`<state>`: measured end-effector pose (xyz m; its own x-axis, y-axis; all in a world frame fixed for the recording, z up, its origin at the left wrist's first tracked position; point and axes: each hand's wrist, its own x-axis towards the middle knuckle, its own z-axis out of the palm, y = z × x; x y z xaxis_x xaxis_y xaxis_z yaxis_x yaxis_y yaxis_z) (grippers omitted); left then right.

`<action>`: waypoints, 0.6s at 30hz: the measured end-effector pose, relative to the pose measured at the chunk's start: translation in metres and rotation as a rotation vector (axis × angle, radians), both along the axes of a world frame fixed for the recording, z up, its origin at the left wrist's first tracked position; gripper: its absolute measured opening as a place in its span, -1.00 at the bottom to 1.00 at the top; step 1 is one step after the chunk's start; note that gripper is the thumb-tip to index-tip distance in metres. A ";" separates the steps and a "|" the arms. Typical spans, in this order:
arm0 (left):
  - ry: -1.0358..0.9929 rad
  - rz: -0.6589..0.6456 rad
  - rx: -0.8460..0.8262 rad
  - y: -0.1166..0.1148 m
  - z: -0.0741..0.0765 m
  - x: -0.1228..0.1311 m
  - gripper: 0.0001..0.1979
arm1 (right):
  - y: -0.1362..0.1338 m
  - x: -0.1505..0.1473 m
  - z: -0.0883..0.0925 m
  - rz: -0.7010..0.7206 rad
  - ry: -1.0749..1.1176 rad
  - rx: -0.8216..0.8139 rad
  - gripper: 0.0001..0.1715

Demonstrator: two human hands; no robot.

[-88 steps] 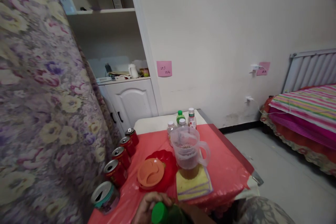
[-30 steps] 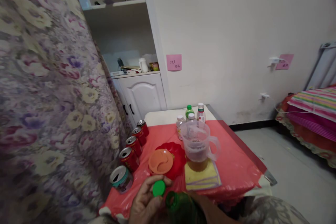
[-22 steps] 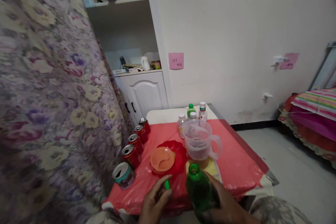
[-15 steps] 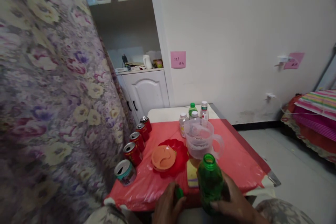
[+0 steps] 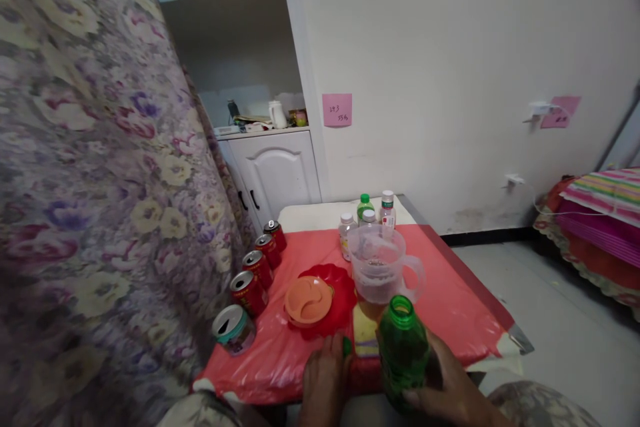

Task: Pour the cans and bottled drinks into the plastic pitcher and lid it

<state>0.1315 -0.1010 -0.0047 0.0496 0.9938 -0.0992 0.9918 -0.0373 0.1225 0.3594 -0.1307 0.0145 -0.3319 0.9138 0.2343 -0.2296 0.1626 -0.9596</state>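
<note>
Hold the open green plastic bottle [image 5: 403, 347] upright, right hand [image 5: 450, 387] clamped round its body over the near edge of the red-covered bench [image 5: 450, 307], just before the clear plastic jug [image 5: 380, 267]. Mind the uncapped neck: no tilting, no squeezing. Grip the small green cap [image 5: 347, 345] lightly in the closed left hand [image 5: 325, 380], beside the yellow sponge cloth [image 5: 365, 340] and well back from the drop.

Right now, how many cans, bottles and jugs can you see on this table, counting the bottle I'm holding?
Red cans: 4
Teal can: 1
Small bottles: 4
Green bottle, in the right hand: 1
Clear jug: 1
Total: 11
</note>
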 end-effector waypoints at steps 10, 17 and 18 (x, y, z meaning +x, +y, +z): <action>-0.065 -0.214 0.224 -0.021 -0.009 -0.026 -0.65 | -0.002 0.002 0.008 0.004 -0.046 0.028 0.01; -0.269 -0.087 0.493 -0.026 -0.008 -0.084 -0.62 | -0.011 0.011 -0.007 -0.161 0.040 -0.042 0.02; -0.277 -0.018 0.482 -0.023 -0.007 -0.092 -0.63 | -0.012 0.012 -0.008 -0.185 0.052 -0.053 -0.01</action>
